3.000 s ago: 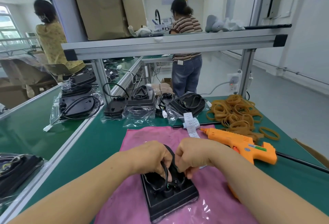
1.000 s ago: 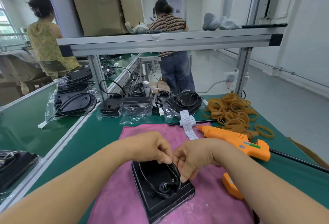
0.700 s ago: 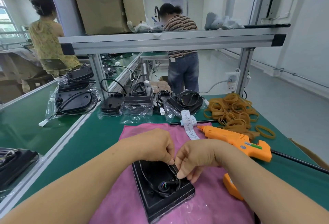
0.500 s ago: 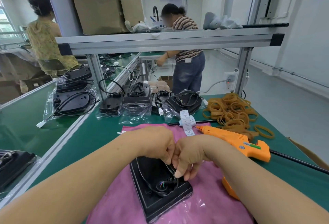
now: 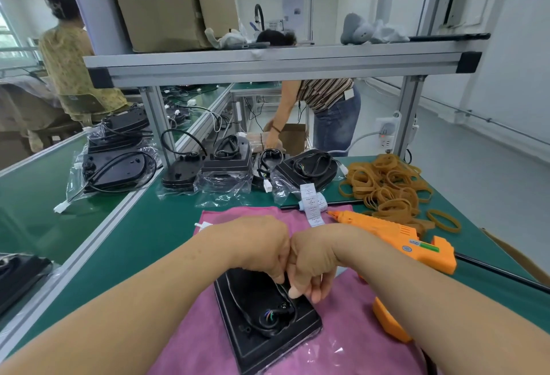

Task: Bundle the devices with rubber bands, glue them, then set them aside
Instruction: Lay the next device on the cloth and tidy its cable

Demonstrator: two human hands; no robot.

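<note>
A flat black device (image 5: 262, 324) in clear plastic lies on a pink cloth (image 5: 351, 345) in front of me. Its thin black cable (image 5: 238, 304) loops over its top face and ends at a stub with coloured wires. My left hand (image 5: 262, 246) and my right hand (image 5: 312, 261) meet knuckle to knuckle over the device's far end, both with curled fingers pinching the cable. An orange glue gun (image 5: 393, 237) lies to the right. A heap of tan rubber bands (image 5: 387, 187) sits beyond it.
Several bagged black devices (image 5: 226, 163) with cables line the far side of the green table (image 5: 143, 234), more on the left bench (image 5: 116, 163). A roll of paper labels (image 5: 311, 202) lies by the cloth. An aluminium shelf frame (image 5: 268, 62) spans above. Two people work behind.
My hands have closed together and lifted slightly toward the device's far end, gathering the cable into a tighter pinch. The person behind the bench has bent down to a box.
</note>
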